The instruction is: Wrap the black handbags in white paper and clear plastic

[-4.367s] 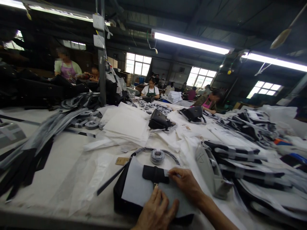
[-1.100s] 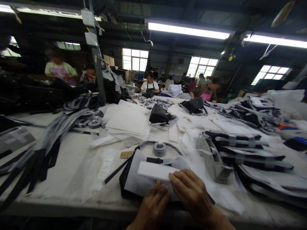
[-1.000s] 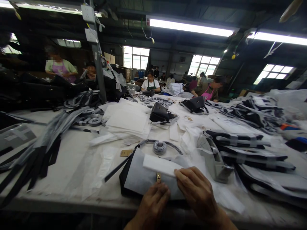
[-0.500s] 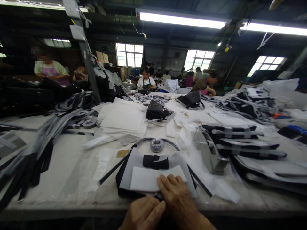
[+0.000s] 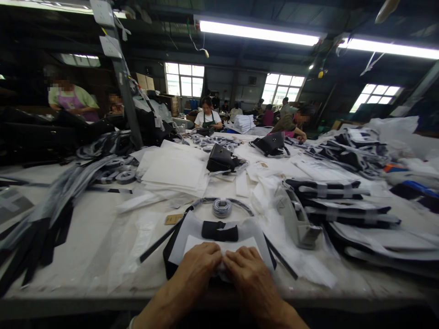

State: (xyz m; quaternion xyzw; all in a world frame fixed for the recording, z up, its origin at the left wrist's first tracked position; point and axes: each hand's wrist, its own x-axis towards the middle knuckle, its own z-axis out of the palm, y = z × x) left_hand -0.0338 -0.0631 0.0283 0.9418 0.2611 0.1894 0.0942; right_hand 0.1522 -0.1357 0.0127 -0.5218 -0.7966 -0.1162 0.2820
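A black bag [image 5: 168, 260] lies flat at the table's near edge, covered by grey wrapping paper [image 5: 181, 233] with a black strap tab [image 5: 219, 231] showing on top. A white sheet [image 5: 222, 246] lies over its lower half. My left hand [image 5: 199, 262] and my right hand [image 5: 247, 273] rest side by side on the white sheet, fingers curled and pressing its near edge. What the fingertips pinch is hidden. A coiled grey strap [image 5: 222, 207] sits just beyond the bag.
A tape dispenser [image 5: 295, 219] stands right of the bag. Wrapped black bags [image 5: 343, 210] pile up at the right, white paper sheets [image 5: 174, 171] in the middle, black straps [image 5: 41, 219] at the left. Other people work at the far end of the table [image 5: 89, 219].
The white sheet was folded down over the bag's lower half. My left hand has moved up beside my right, and both now press on the sheet.
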